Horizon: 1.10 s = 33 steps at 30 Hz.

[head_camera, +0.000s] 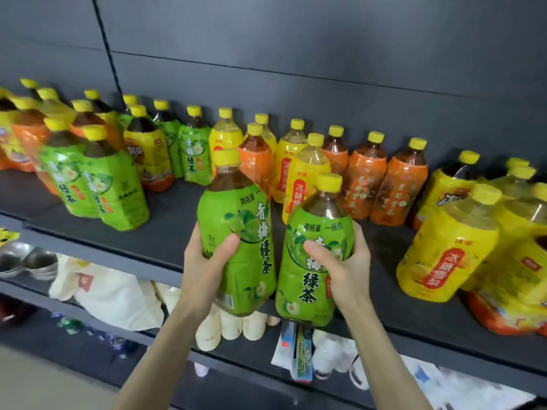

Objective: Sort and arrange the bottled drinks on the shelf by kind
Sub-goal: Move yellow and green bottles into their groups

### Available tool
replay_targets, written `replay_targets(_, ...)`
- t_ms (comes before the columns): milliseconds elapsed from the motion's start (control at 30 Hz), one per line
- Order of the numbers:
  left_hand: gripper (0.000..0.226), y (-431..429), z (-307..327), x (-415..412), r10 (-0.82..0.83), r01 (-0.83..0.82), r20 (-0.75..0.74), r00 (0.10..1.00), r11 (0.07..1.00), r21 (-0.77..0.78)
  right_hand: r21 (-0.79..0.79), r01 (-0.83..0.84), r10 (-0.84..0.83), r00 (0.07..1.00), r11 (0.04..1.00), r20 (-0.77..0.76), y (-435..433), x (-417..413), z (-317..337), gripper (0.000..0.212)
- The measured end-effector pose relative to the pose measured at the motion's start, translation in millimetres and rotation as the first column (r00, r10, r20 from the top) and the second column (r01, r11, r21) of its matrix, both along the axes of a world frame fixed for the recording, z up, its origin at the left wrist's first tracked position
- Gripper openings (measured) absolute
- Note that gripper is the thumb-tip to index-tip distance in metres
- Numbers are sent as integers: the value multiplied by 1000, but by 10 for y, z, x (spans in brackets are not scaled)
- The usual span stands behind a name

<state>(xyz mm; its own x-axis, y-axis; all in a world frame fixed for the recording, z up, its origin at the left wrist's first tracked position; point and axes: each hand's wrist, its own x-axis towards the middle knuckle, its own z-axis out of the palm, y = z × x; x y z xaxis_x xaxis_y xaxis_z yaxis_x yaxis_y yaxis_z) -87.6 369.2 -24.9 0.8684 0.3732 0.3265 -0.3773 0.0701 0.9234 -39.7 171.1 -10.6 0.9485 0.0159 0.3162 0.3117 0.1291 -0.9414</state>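
The left hand [207, 261] curls its fingers and thumb round one green tea bottle [245, 261], and the right hand [343, 267] grips a second green tea bottle [299, 291] the same way. Both are held caps up, side by side, over the front edge of the dark shelf [165, 208]. On the shelf stand more green bottles [97, 184] toward its left end, orange bottles [384, 184] along its back and yellow bottles [447, 255] at its right end
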Motion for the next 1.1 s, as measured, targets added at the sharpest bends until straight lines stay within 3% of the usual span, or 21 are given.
replay_targets(167, 42, 852, -21, 0, 107, -106, -33, 994, 994, 30, 6, -22, 22, 999, 1000, 36, 940, 69, -26, 86)
replay_targets(300, 115, 1585, -45, 61, 157, -133, -179, 971, 981, 138, 12, 48, -49, 998, 999, 40, 1699, 75, -78, 77)
replay_targets(333, 121, 1748, -46, 63, 153, -125, -189, 970, 980, 154, 5, 66, -66, 997, 998, 45, 1858, 77, -85, 75)
replay_targets(500, 118, 2303, -87, 119, 109, -71, -174, 979, 975, 209, 6, 129, -130, 990, 992, 52, 2441, 141, -141, 74)
replay_targets(633, 78, 2592, -109, 172, 103, -83, -97, 990, 977, 198, -32, 161, -158, 984, 986, 77, 2731, 238, -139, 75)
replay_targets(767, 95, 2908, -208, 208, 137, -129, -39, 990, 979, 157, -46, 130, -126, 988, 990, 88, 2980, 356, -177, 80)
replay_targets(933, 60, 3224, -312, 247, 153, -149, -15, 988, 975, 167, -65, 170, -162, 981, 983, 106, 3289, 465, -222, 76)
replay_targets(1100, 66, 3314, -330, 460, 97, -90, -32, 995, 981, 170, -38, 232, -229, 971, 972, 71, 3514, 603, -225, 84)
